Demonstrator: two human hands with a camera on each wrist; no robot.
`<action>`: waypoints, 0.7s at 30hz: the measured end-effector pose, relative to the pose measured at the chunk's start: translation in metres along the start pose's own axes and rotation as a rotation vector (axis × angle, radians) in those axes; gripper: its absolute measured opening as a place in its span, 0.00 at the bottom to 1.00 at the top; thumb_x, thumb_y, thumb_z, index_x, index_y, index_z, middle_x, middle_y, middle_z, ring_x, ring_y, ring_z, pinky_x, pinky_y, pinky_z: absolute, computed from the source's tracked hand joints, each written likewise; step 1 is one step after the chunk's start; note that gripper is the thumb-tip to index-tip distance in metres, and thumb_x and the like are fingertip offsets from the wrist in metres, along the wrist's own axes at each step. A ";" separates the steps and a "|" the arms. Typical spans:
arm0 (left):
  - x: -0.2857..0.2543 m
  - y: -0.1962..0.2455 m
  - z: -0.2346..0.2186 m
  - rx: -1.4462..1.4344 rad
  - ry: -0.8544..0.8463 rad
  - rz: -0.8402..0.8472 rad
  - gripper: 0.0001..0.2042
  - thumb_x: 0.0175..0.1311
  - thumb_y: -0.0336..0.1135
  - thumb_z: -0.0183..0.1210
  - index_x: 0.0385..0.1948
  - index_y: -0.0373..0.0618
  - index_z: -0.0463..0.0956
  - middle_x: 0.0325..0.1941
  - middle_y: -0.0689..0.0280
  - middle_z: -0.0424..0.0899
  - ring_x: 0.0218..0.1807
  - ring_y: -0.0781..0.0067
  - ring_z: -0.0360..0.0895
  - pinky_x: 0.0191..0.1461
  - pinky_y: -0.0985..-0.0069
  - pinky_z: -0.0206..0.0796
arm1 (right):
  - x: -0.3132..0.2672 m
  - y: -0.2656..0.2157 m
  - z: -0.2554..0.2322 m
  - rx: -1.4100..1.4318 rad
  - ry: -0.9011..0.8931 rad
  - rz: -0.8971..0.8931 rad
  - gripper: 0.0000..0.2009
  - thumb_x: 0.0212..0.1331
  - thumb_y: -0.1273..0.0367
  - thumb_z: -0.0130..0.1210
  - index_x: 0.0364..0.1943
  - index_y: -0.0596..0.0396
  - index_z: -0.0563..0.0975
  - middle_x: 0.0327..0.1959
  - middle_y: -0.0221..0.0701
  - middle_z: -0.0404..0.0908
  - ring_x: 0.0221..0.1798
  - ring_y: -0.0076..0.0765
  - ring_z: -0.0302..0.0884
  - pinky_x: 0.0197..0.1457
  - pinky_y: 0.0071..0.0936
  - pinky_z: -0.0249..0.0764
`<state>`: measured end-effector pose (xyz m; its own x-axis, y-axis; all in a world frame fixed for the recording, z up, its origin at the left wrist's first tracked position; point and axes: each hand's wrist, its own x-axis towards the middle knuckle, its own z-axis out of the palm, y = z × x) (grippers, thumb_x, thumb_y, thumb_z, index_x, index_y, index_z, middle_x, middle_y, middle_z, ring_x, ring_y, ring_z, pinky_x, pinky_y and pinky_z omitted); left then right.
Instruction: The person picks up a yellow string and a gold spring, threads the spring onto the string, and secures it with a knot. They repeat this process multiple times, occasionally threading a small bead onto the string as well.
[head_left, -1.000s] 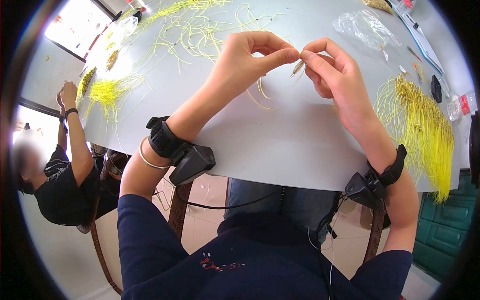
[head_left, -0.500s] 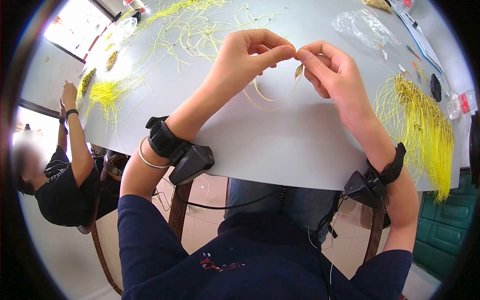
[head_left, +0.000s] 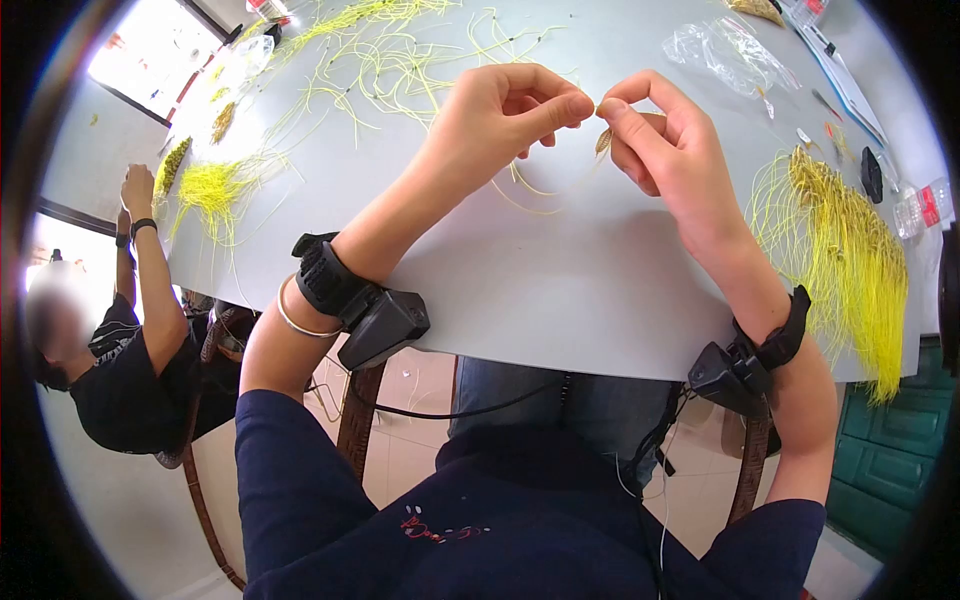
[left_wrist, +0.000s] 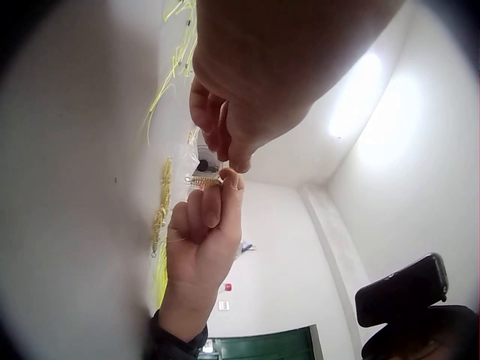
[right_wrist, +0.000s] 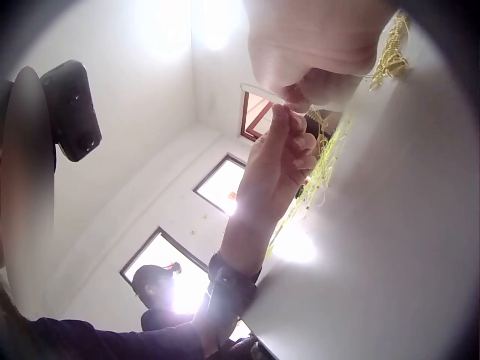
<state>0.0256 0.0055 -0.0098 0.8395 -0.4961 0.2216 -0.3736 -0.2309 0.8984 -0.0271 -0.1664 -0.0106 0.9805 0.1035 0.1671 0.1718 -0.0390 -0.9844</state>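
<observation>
In the head view my right hand [head_left: 668, 140] pinches a small gold wire spring [head_left: 603, 142] at one end, between thumb and forefinger. The left wrist view shows the coils of the spring [left_wrist: 201, 181] sticking out sideways from those fingertips. Just left of it, my left hand [head_left: 505, 115] holds its thumb and forefinger together on a thin yellow line [head_left: 528, 203], which loops down below the hand. Both sets of fingertips are close together above the grey table [head_left: 560, 290]. The tip of the line is hidden by the fingers.
At the right edge lies a thick bundle of springs with yellow lines [head_left: 850, 260]. Loose yellow lines [head_left: 380, 70] spread across the far side, near a clear plastic bag [head_left: 730, 55]. Another yellow bundle [head_left: 212, 190] lies left, where another person [head_left: 130, 370] sits.
The fingertips of both hands have drawn slightly apart from touching. The spring has turned in the right fingers and shows less of its length. The yellow line's loop has shifted a little.
</observation>
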 end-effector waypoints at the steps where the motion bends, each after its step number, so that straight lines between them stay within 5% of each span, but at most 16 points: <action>1: 0.000 0.000 0.000 0.013 -0.010 0.011 0.11 0.59 0.40 0.59 0.31 0.41 0.78 0.26 0.71 0.78 0.26 0.87 0.69 0.25 0.89 0.59 | 0.000 0.001 0.000 0.003 0.004 -0.005 0.06 0.60 0.67 0.48 0.29 0.53 0.70 0.10 0.20 0.64 0.16 0.12 0.54 0.20 0.14 0.46; 17: -0.001 0.006 0.001 0.033 -0.027 0.114 0.09 0.55 0.38 0.61 0.31 0.43 0.78 0.26 0.73 0.78 0.25 0.86 0.70 0.25 0.88 0.58 | -0.001 0.000 -0.001 0.047 0.068 -0.010 0.05 0.61 0.67 0.47 0.31 0.53 0.70 0.11 0.21 0.64 0.16 0.12 0.54 0.19 0.14 0.47; 21: -0.002 0.006 -0.001 -0.148 0.004 0.140 0.06 0.55 0.33 0.59 0.30 0.43 0.78 0.23 0.72 0.76 0.23 0.87 0.67 0.24 0.87 0.55 | -0.001 -0.001 0.003 0.084 0.026 -0.062 0.06 0.62 0.68 0.48 0.32 0.55 0.70 0.12 0.20 0.63 0.17 0.12 0.52 0.20 0.14 0.48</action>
<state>0.0217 0.0057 -0.0046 0.7851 -0.5115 0.3493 -0.4248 -0.0344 0.9046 -0.0288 -0.1632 -0.0101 0.9706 0.0773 0.2280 0.2246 0.0500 -0.9732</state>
